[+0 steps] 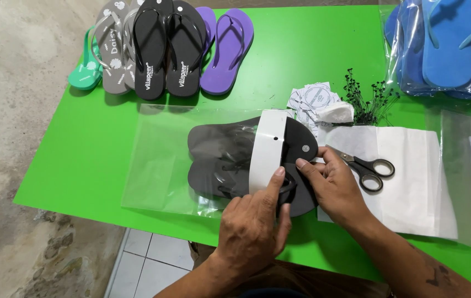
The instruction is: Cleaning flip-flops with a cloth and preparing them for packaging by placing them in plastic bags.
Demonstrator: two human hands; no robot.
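Left hand [255, 223], nearest, presses its index fingertip onto the white paper band [267, 152] around the black flip-flop pair [246, 163], whose long axis runs leftward from the fingers into the clear bag [164, 160]; right hand [329, 185] pinches the near end.

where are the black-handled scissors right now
The black-handled scissors lie on the white paper sheet, just right of the right hand, below the black plastic tag fasteners.
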